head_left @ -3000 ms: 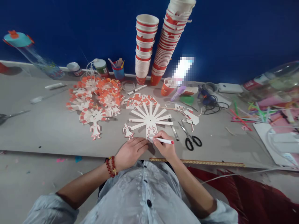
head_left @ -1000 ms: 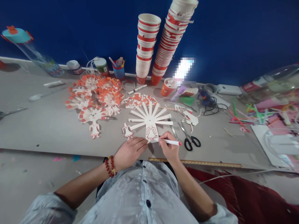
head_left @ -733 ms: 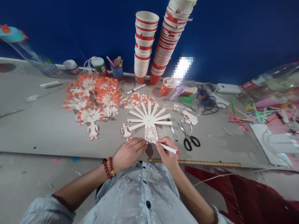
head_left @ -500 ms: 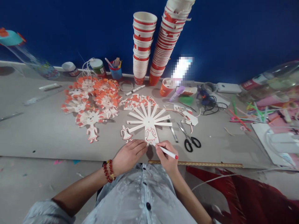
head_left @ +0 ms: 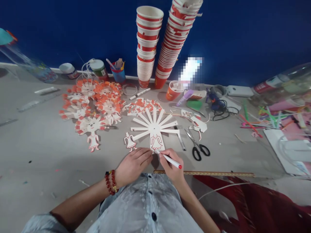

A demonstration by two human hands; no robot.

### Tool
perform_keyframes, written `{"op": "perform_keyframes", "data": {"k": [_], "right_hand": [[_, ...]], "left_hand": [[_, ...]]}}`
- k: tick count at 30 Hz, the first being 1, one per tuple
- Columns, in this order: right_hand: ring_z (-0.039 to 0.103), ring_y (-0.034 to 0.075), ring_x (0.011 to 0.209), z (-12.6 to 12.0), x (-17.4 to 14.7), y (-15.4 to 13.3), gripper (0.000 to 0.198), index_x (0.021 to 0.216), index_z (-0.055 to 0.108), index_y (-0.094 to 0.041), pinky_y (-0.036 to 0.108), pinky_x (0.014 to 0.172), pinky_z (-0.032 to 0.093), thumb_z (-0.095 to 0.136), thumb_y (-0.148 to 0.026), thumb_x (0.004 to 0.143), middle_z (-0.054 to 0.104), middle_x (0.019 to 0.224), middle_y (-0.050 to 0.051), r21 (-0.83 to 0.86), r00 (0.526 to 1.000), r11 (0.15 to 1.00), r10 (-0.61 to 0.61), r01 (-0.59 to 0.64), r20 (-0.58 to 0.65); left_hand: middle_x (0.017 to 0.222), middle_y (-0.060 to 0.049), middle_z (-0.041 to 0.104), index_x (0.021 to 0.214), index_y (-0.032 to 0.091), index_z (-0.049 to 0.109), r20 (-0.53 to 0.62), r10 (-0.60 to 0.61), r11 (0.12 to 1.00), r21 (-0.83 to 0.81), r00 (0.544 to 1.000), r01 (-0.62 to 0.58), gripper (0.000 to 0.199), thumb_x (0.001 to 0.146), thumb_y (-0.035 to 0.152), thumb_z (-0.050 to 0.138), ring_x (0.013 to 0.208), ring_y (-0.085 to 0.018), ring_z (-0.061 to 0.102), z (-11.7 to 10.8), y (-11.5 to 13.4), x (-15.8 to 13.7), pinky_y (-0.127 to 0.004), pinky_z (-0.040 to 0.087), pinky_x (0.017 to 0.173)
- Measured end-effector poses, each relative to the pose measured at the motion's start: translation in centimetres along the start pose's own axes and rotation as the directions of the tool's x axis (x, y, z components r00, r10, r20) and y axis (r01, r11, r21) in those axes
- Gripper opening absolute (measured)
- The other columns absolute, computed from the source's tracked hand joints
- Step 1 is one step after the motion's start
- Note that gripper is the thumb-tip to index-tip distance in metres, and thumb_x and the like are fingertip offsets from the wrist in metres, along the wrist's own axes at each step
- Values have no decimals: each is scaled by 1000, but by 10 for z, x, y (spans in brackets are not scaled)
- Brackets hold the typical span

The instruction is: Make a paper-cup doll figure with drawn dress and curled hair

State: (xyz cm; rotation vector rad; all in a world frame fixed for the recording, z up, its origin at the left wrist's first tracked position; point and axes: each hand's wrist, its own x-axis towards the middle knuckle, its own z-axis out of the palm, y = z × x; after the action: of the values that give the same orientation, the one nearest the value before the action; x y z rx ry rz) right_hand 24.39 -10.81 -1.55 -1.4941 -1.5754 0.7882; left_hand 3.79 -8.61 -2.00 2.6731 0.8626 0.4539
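fan cutout [head_left: 156,137] on the worktop [head_left: 230,152], straight in front of the wearer: white paper strips spread at the top, a dress outlined in red on the panel below. right hand [head_left: 173,165]: grip closed round a white marker [head_left: 172,160] with a red end, tip at the hem of the drawing. left hand [head_left: 133,164]: palm down, fingers laid out flat, tips at the panel's lower left edge; grip not closed on anything that shows.

close by: small dress cutout [head_left: 130,142] just left of the panel, by the lowest left strip; touching or apart, cannot tell. orange-and-white scraps [head_left: 143,106] crowd the upper strips. slim metal tool [head_left: 181,141] just right, partly behind a strip; scissors [head_left: 196,145] beyond it, blades parted. more white scraps [head_left: 199,123] above the scissors.

further out: heap of orange-tipped figures [head_left: 97,102] to the left; two cup stacks [head_left: 149,45] [head_left: 167,48] behind, the right one leaning; short cup [head_left: 172,91] with scraps inside; purple tube [head_left: 185,97]; dark cable [head_left: 220,108]; straws [head_left: 273,118] and a bottle [head_left: 277,82] far right.

writing: labels on the bottle, white-lidded jar [head_left: 98,69] and smaller jar [head_left: 68,70]; print too blurred to read. bright patch [head_left: 190,72] behind short cup pixelated.
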Motion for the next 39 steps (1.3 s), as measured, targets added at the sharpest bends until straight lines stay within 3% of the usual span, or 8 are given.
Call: {"op": "perform_keyframes", "data": {"k": [39], "right_hand": [[50,13,54,0,-3,3,9,81,58,-21,24,52,39,57,-25,89,57,64,-2,-27,995,999,29,-32,-91]], "left_hand": [[134,-12,57,129,13,54,-9,-1,1000,6,1000,1,37,94,9,42,128,-24,48,3,0,-2,-42,42,109]]}}
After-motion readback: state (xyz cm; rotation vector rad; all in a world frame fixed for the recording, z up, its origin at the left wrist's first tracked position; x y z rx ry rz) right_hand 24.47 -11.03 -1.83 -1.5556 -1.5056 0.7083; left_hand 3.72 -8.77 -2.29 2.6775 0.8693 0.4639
